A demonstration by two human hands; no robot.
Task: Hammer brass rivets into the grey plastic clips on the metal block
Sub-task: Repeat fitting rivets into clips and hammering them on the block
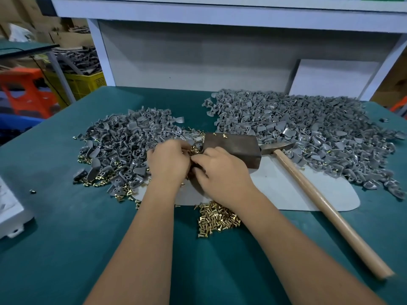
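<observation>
My left hand (169,160) and my right hand (221,172) meet fingertip to fingertip just left of the dark metal block (233,148). The left fingers curl round a small grey clip that is mostly hidden. The right thumb and forefinger pinch at the same spot, seemingly on a brass rivet. Two loose rivets (224,135) lie on top of the block. A wooden-handled hammer (319,201) lies to the right, its head against the block. Brass rivets (217,217) are heaped under my right wrist. Grey clips lie in a left pile (123,137) and a larger right pile (297,126).
The block stands on a pale grey mat (297,194) on the green table (66,249). A white object (11,208) sits at the left edge. A white shelf frame (198,51) rises behind the table. Crates and a yellow basket (86,82) stand to the left.
</observation>
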